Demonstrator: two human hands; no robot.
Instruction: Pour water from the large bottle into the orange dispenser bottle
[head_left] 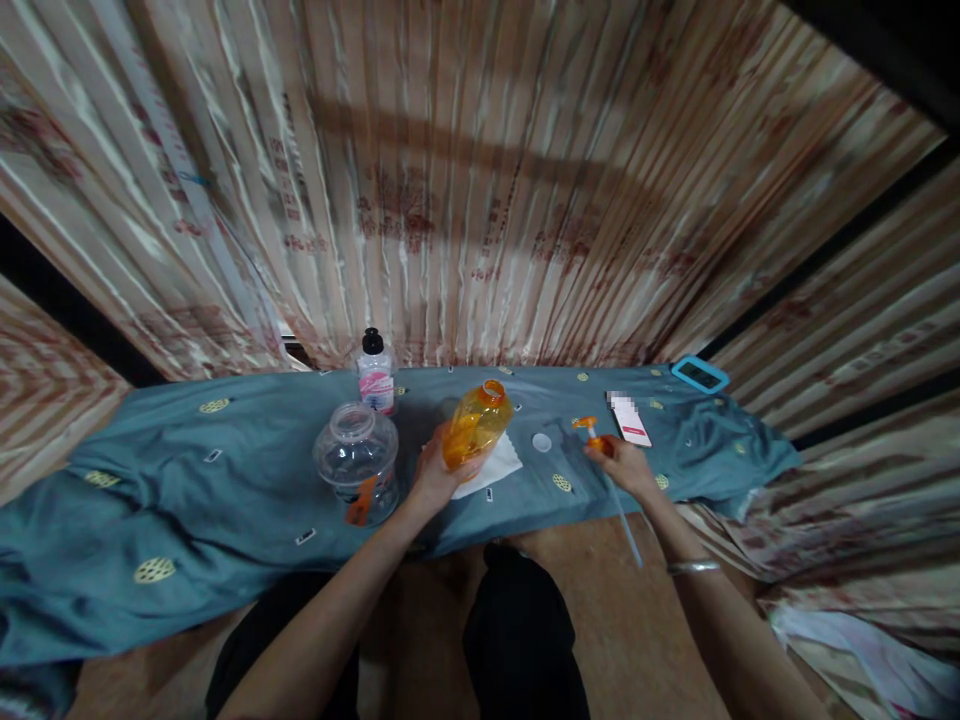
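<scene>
My left hand [439,472] is wrapped round the lower part of an orange see-through bottle [480,420], tilted to the right with its mouth open. Beneath it a white napkin [499,468] lies on the cloth. In my right hand [624,464] is an orange pump head [596,440], gripped at its collar, with its long clear tube hanging down past the table edge. A small round whitish disc [541,442] rests on the cloth between the two hands. Left of my left hand stands a clear wide jar [356,460] without a lid, bearing an orange label.
A clear bottle with black cap and pink label [376,380] stands behind the jar. A phone [630,420] and a blue-framed digital clock [700,374] lie to the right. Green patterned cloth [247,480] covers the narrow table; a curtain [465,200] hangs behind.
</scene>
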